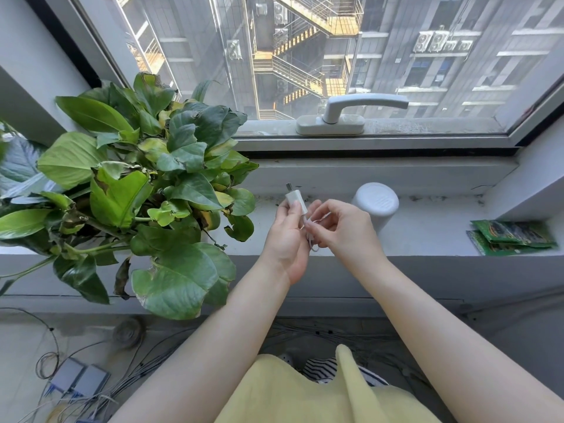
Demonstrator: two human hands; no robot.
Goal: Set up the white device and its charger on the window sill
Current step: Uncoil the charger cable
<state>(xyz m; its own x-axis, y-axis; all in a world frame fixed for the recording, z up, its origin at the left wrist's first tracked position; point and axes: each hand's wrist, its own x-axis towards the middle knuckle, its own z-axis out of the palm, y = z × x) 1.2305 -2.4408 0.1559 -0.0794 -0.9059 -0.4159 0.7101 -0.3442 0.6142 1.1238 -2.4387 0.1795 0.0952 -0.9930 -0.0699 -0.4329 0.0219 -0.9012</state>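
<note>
A white cylindrical device [376,204] stands upright on the grey window sill [427,236], just right of my hands. My left hand [287,236] grips a small white charger plug [294,200], its metal prongs pointing up and away. My right hand [341,227] pinches the thin white cable [312,236] where it leaves the plug. A loop of the cable hangs down between my palms. Both hands hover over the sill's front part, close together.
A large leafy potted plant [137,190] fills the sill's left side. Green packets [512,238] lie at the sill's right end. A white window handle [351,114] sits on the frame behind. Wires and grey boxes [79,383] lie on the floor below.
</note>
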